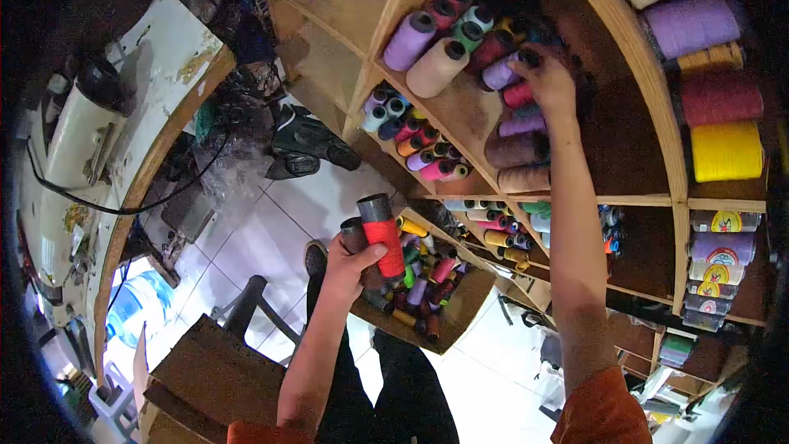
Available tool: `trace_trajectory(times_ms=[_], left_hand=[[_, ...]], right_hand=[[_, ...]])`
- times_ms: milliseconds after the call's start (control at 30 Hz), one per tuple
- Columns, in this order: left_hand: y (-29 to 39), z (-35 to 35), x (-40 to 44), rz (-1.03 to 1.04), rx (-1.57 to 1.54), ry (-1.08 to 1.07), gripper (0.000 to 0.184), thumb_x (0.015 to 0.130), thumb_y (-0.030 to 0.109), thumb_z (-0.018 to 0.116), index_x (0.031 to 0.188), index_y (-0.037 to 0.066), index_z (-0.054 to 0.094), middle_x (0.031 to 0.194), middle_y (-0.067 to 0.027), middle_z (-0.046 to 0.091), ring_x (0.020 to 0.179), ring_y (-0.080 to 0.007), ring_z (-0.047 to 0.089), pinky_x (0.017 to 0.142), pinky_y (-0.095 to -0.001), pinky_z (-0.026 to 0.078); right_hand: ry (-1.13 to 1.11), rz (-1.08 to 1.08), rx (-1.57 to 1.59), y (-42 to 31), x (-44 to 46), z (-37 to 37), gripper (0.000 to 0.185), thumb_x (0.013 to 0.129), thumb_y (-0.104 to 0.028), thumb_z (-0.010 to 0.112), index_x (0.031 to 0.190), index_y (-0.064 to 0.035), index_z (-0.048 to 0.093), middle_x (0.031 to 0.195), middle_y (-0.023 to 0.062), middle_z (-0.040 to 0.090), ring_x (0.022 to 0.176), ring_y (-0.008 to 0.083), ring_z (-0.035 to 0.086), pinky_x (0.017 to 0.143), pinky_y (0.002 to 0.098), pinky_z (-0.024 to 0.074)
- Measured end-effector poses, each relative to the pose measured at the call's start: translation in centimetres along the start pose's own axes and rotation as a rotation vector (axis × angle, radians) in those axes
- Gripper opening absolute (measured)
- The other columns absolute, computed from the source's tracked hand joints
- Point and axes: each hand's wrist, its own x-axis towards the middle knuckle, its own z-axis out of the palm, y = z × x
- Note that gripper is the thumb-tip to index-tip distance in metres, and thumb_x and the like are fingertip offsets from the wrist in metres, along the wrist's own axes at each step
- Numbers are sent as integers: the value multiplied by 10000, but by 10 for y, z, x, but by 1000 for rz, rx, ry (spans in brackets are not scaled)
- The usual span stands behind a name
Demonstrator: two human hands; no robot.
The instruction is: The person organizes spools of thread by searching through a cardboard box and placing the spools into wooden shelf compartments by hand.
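My left hand [352,267] is closed around a red thread spool [382,238] with dark ends and a darker spool [354,236] beside it. Up in the shelf compartment, my right hand [546,82] has its fingers closed on the dark end of a small purple thread spool [500,73]. Close below that hand lie a crimson spool [518,95], a brown spool [516,150] and a tan spool [524,179]. A large lilac cone [409,41] and a beige cone [437,68] stand in the same compartment.
Wooden shelving [657,74] runs along the right, its compartments holding many thread spools. An open cardboard box [464,316] of mixed spools sits below my left hand. At left are a worn white table [168,45] and a sewing machine [78,140]; shoes [308,144] lie on the tiles.
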Motion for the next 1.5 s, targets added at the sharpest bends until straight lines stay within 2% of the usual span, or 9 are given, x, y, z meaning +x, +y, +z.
trace_trajectory(times_ms=[433,733,867,967,1000,1167,1200,1333,1500], left_hand=[[3,-5,8,45,99,20,463,673,119,742,1061,-24,533,976,-123,628,854,-205,623,802,-353,496],[-4,1,10,12,61,60,409,690,57,736,1045,-13,544,942,-100,635,840,-176,622,784,-338,499],[-1,11,17,24,50,68,371,694,45,732,1018,-12,561,932,-89,638,822,-164,621,766,-326,503],[7,26,22,63,126,-18,363,682,38,743,1000,-4,574,923,-67,637,808,-135,611,767,-304,493],[11,30,22,64,164,-72,377,679,38,746,1010,-1,570,929,-61,635,812,-129,608,770,-299,489],[20,50,19,175,425,-235,473,661,33,766,1073,-1,535,991,-50,616,848,-110,588,804,-285,474],[21,56,16,220,435,-229,436,684,55,754,1061,-2,543,962,-58,624,838,-127,599,792,-294,484],[11,75,14,71,-179,-47,328,737,96,715,1018,14,566,892,-59,634,779,-155,615,709,-308,513],[3,85,17,137,-199,35,339,748,99,709,1040,21,554,924,-56,619,813,-158,603,759,-318,500]], right_hand=[[-186,-20,91,19,15,0,424,686,-324,732,986,-38,645,939,177,637,899,272,612,814,346,450],[14,-147,-167,6,5,5,490,678,-330,728,1054,-34,618,947,193,635,868,306,620,787,347,467],[23,-160,77,-33,-20,-29,450,719,-387,694,1037,-77,620,833,168,652,763,317,637,705,373,499],[-340,60,528,-78,-74,-45,361,748,-299,692,999,-45,639,880,112,664,763,153,629,700,284,487],[-629,38,526,-98,-86,-60,363,761,-289,685,1022,-43,627,920,112,658,797,158,626,720,282,486],[-871,-124,524,-107,-127,-58,417,761,-199,695,1125,-35,577,890,38,627,730,108,584,646,243,483],[-959,-29,559,-99,-128,-55,549,747,-172,711,1229,-39,485,1016,62,595,837,134,589,699,264,497],[-796,160,833,-103,-164,-63,756,700,-128,748,1327,-55,332,1191,108,487,951,190,569,762,281,517],[-581,197,647,-113,-200,-61,627,733,-171,723,1234,15,395,1143,163,533,972,226,591,717,309,551]])
